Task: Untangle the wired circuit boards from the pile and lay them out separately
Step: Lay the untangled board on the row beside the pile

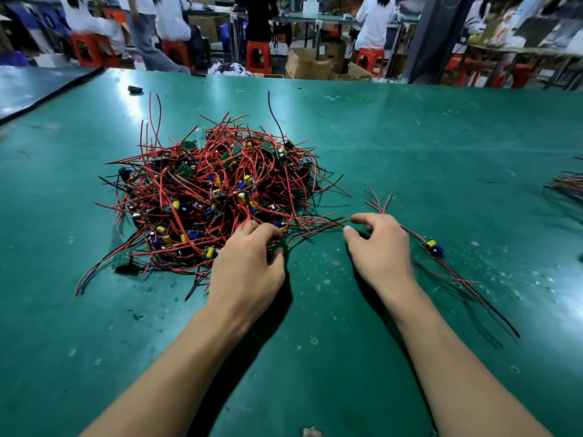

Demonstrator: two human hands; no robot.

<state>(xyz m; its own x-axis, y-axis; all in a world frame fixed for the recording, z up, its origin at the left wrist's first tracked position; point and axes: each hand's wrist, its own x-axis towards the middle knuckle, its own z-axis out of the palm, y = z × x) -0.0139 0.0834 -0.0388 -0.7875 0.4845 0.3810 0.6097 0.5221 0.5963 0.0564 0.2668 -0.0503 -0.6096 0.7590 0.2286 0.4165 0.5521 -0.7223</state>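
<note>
A tangled pile (214,187) of small green circuit boards with red and black wires lies left of centre on the green table mat. My left hand (249,263) sits at the pile's near right edge, fingers curled around a board there. My right hand (380,247) hovers to the right with loosely curled fingers and holds nothing; wire ends from the pile lie just beside its thumb. One separate board (433,246) with its red and black wires lies flat on the mat right of my right hand.
More wired boards (568,187) lie at the right edge of the mat. A small black object (135,88) sits at the far left. Beyond the table's far edge are people on red stools, cardboard boxes and other benches.
</note>
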